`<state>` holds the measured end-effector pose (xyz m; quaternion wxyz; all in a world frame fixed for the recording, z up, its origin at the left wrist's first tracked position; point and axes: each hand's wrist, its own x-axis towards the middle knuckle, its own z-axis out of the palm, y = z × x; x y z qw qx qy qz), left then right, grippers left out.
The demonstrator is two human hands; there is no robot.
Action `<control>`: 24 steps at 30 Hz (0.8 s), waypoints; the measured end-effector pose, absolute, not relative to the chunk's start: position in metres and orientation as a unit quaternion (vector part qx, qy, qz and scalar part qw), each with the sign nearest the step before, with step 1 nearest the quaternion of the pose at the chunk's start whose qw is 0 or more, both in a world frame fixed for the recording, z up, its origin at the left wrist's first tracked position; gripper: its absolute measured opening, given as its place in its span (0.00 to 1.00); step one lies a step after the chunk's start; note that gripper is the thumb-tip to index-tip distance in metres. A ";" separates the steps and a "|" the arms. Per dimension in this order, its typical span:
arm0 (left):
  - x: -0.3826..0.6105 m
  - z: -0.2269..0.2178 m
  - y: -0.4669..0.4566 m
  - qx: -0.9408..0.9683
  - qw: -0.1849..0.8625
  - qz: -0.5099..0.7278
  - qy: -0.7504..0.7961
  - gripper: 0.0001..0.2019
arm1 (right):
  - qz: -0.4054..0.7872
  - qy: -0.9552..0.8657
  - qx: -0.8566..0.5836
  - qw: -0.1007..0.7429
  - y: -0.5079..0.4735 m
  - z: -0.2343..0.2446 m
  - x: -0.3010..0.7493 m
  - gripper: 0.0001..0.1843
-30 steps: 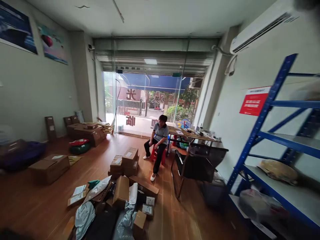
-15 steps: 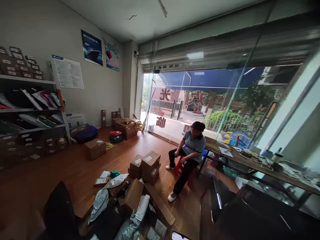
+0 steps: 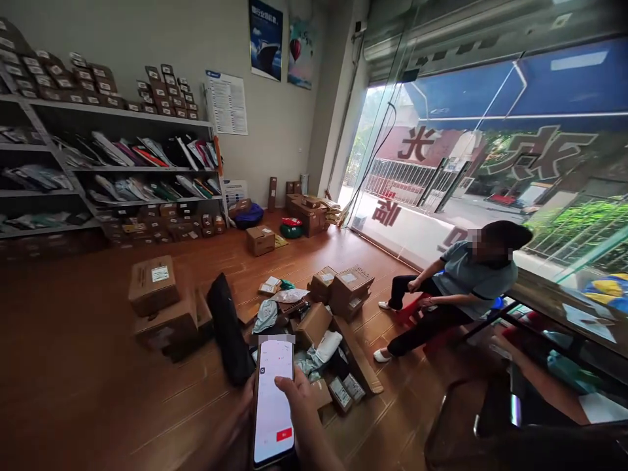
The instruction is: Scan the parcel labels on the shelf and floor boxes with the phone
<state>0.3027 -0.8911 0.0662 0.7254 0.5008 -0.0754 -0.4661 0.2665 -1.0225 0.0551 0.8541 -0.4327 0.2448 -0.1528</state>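
Note:
A smartphone [image 3: 273, 405] with a lit white screen and a red button is upright at the bottom centre. My right hand [image 3: 305, 418] grips its right edge, with the thumb lying across the screen. A dim, blurred shape at the phone's left edge looks like my left hand [image 3: 239, 412]; its fingers cannot be made out. Beyond the phone, cardboard boxes [image 3: 346, 291] and grey mail bags [image 3: 321, 347] lie heaped on the wooden floor.
A person [image 3: 461, 288] sits on a red stool by the glass front. Another person's forearm [image 3: 544, 379] reaches over a dark chair [image 3: 471, 418] at right. Shelves [image 3: 112, 170] of parcels line the left wall. A desk [image 3: 564, 307] stands right; stacked boxes [image 3: 157, 301] sit left.
The view has swung left, from the blue rack and desk to the parcel shelves. The phone and my hands have come up into view at the bottom.

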 end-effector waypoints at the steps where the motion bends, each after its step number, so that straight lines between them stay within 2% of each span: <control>1: 0.308 0.073 -0.878 0.487 0.733 -0.473 -0.045 0.36 | -0.154 0.236 -0.439 0.853 -1.009 0.055 0.274 0.27; 4: 0.321 0.090 -0.837 0.471 0.728 -0.498 -0.001 0.46 | -0.155 0.220 -0.461 0.846 -0.966 0.053 0.292 0.28; 8: 0.335 0.102 -0.787 0.460 0.730 -0.505 0.004 0.51 | -0.126 0.196 -0.469 0.852 -0.916 0.054 0.305 0.28; 12: 0.344 0.106 -0.750 0.455 0.749 -0.481 0.027 0.49 | -0.064 0.148 -0.462 0.872 -0.887 0.067 0.307 0.29; 16: 0.348 0.105 -0.727 0.438 0.774 -0.455 0.044 0.45 | 0.004 0.115 -0.486 0.866 -0.875 0.080 0.306 0.34; 24: 0.349 0.092 -0.712 0.418 0.797 -0.434 0.033 0.42 | 0.051 0.034 -0.545 0.836 -0.879 0.076 0.317 0.36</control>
